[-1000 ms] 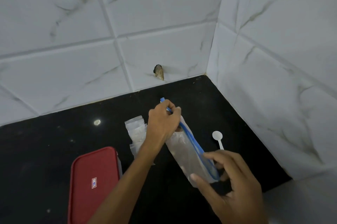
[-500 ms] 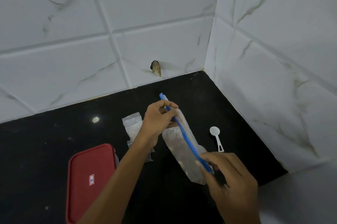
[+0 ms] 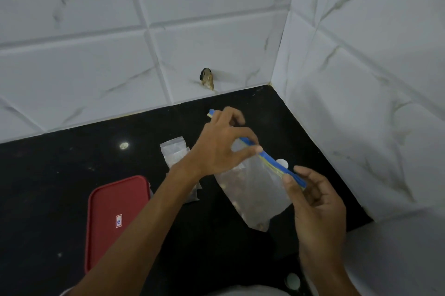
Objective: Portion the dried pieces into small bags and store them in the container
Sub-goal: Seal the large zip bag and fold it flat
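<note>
Zip bag (image 3: 252,189): clear film with a blue press-seal strip (image 3: 272,162) along the top. It hangs tilted in the air over the black counter (image 3: 60,187), touching nothing below as far as I can tell. A few brownish dried pieces (image 3: 258,223) sit in its low corner.

Left hand (image 3: 221,148) pinches the strip about midway, thumb against forefinger, other fingers lifted clear. Right hand (image 3: 317,201) pinches the strip's near end, fingers curled in.

My read: light, floppy, slick film. The body gives no purchase, and the contents will slide to whichever corner is lowest. The strip is the only stiff part, so I'd hold there, mouth up. I can't tell if the seal is open or closed.

Small bags (image 3: 173,151) lie on the counter just behind the left wrist. White spoon (image 3: 283,163) is partly hidden behind the strip. Red-lidded container (image 3: 118,218) sits left of the forearm, lid on.
</note>
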`<state>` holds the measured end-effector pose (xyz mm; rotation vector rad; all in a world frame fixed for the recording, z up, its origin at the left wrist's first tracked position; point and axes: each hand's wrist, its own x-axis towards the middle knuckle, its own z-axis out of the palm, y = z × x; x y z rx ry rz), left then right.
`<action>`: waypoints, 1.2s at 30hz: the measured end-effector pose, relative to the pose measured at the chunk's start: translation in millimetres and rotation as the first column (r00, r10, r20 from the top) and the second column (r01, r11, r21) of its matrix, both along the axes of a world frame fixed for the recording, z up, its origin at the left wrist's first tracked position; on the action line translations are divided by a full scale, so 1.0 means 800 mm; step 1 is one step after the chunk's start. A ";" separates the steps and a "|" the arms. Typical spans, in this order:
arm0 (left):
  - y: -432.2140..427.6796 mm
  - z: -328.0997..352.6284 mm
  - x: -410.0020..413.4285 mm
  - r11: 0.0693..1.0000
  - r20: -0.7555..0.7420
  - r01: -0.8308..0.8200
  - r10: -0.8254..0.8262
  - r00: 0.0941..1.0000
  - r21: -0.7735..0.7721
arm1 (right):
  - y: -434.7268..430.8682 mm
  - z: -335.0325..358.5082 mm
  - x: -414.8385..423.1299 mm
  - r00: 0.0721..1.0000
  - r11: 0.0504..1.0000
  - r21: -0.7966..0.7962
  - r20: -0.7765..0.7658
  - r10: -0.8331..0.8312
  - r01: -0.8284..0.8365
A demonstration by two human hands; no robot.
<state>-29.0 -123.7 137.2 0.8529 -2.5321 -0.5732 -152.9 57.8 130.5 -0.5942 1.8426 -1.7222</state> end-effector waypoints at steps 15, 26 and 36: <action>0.001 0.021 -0.038 0.796 -0.199 0.418 -0.368 0.908 0.437 | -0.017 0.000 0.004 0.979 0.990 -0.071 0.168 -0.112 0.125; 0.021 0.001 -0.055 0.887 -0.331 0.359 -0.259 0.907 0.291 | -0.026 -0.017 0.004 0.998 0.996 0.064 -0.015 -0.066 0.067; -0.014 -0.002 -0.036 0.896 -0.271 0.318 -0.237 0.933 0.310 | -0.028 -0.019 0.016 0.990 0.992 0.065 -0.095 -0.100 0.107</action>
